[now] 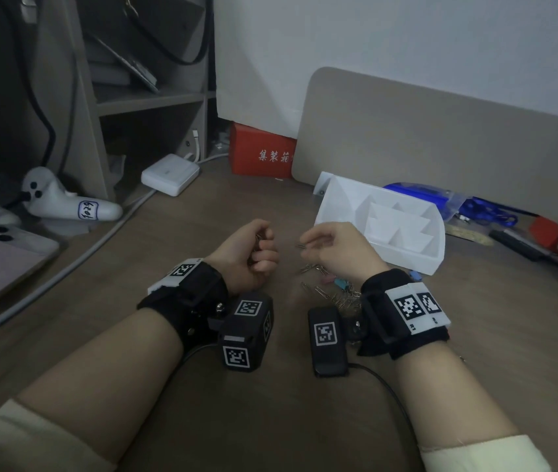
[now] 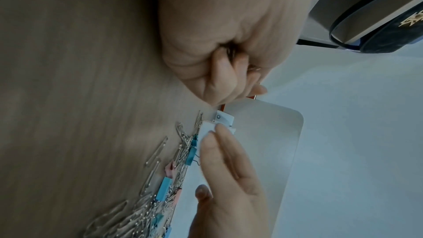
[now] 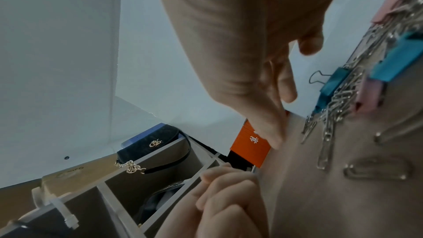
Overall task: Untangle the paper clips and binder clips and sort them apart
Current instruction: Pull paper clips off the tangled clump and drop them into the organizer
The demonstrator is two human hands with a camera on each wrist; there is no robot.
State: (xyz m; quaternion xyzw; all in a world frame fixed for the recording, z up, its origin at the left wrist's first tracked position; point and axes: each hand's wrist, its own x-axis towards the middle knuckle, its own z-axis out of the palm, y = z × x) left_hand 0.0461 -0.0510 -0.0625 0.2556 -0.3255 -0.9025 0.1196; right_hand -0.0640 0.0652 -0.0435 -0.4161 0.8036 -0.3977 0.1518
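Observation:
A tangled pile of silver paper clips [image 1: 335,291] and small binder clips lies on the wooden desk, partly hidden under my right wrist. The right wrist view shows teal [image 3: 332,86], blue [image 3: 398,64] and pink [image 3: 370,95] binder clips in the pile [image 3: 343,100]. My left hand [image 1: 264,247] is curled into a fist just left of the pile, with metal paper clips glinting inside it [image 2: 228,52]. My right hand [image 1: 308,241] hovers above the pile and pinches a single paper clip [image 1: 300,246] between thumb and forefinger. A white divided tray [image 1: 430,257] stands to the right.
A beige board [image 1: 441,137] leans on the wall behind the tray, beside a red box [image 1: 260,155]. A blue lanyard [image 1: 488,212] and pens [image 1: 522,247] lie at far right. A white adapter [image 1: 170,173], grey cable [image 1: 66,267], controller [image 1: 66,202] and shelf unit lie left.

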